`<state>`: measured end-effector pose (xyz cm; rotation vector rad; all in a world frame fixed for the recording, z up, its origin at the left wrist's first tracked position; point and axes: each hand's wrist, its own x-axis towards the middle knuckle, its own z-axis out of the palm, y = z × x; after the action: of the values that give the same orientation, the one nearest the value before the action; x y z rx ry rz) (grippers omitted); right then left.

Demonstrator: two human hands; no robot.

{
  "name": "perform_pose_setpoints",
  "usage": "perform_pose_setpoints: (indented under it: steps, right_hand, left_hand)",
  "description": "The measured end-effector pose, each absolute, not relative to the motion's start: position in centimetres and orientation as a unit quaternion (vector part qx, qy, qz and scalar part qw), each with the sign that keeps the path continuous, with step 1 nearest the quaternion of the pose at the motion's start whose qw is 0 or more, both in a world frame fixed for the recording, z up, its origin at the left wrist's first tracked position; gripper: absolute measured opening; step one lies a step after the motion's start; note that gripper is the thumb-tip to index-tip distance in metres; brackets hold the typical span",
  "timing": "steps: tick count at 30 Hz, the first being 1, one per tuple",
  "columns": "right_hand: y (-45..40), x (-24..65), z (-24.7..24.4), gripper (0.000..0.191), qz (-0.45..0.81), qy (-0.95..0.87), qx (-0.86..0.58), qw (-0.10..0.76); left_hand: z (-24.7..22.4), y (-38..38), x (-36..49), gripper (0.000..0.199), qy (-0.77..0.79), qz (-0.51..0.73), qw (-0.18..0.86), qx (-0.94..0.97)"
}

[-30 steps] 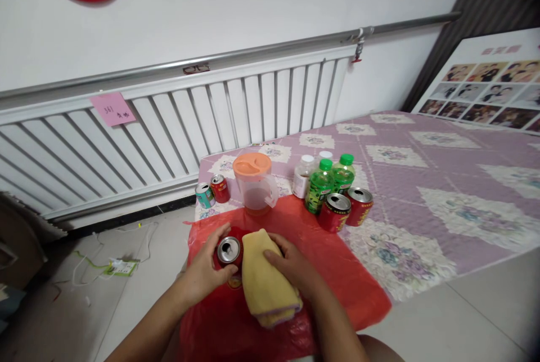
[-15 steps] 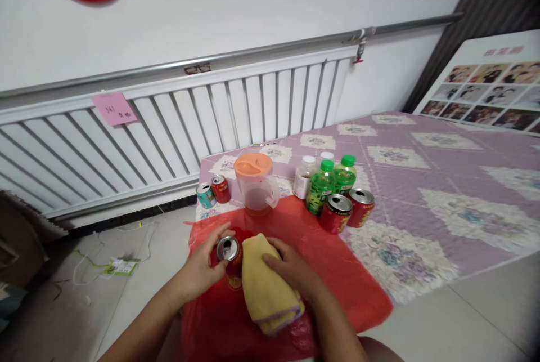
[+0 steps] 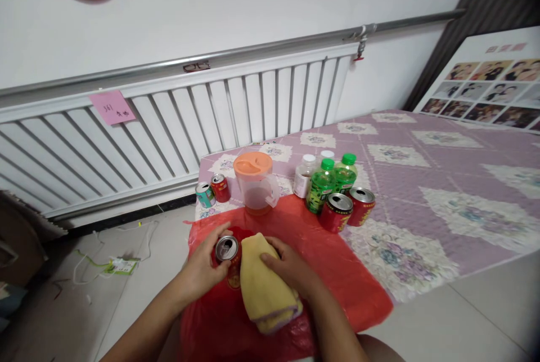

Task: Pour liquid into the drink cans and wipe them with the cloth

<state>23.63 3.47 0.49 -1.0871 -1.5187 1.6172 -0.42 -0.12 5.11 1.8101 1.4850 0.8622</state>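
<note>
My left hand (image 3: 206, 269) is wrapped round the side of an upright red can (image 3: 234, 273), whose opened silver top faces up. In my right hand (image 3: 289, 266) is a folded yellow cloth (image 3: 268, 289), the thumb on top of it and the other fingers mostly behind it. The cloth's left edge lies against the can. Both are over a red plastic sheet (image 3: 346, 272) spread on the near part of the table. Beyond my hands stands a clear pitcher (image 3: 256, 190) with an orange lid.
A teal can (image 3: 206, 195) and a small red can (image 3: 220, 188) stand left of the pitcher. To its right are several bottles (image 3: 321, 184) and two larger red cans (image 3: 336, 213). A white radiator (image 3: 253, 106) runs behind the patterned tablecloth (image 3: 400, 182).
The red can's top has turned a little within my left hand. The cloth and my right hand have shifted very slightly to the left.
</note>
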Motion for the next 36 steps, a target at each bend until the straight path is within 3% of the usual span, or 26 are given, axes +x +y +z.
perform_pose_setpoints:
  steps: [4,9,22,28,36]
  right_hand:
    - [3.4,23.8,0.5,0.057,0.618,-0.573,-0.414,0.344]
    - [2.9,23.6,1.3,0.061,0.661,-0.535,-0.357,0.387]
    - [3.4,23.8,0.6,0.057,0.602,-0.582,-0.419,0.351]
    - [2.9,23.7,1.4,0.058,0.648,-0.541,-0.371,0.386]
    - [3.1,23.6,1.1,0.054,0.62,-0.569,-0.408,0.354]
  left_hand:
    - [4.9,-0.2,-0.6,0.076,0.543,0.321,0.356,0.689]
    - [4.3,-0.1,-0.3,0.082,0.58,0.348,0.325,0.661]
    - [5.0,-0.4,-0.5,0.083,0.542,0.32,0.365,0.687]
    - [4.2,-0.5,-0.2,0.088,0.58,0.325,0.332,0.669]
    - [4.1,-0.7,0.2,0.085,0.582,0.334,0.317,0.67]
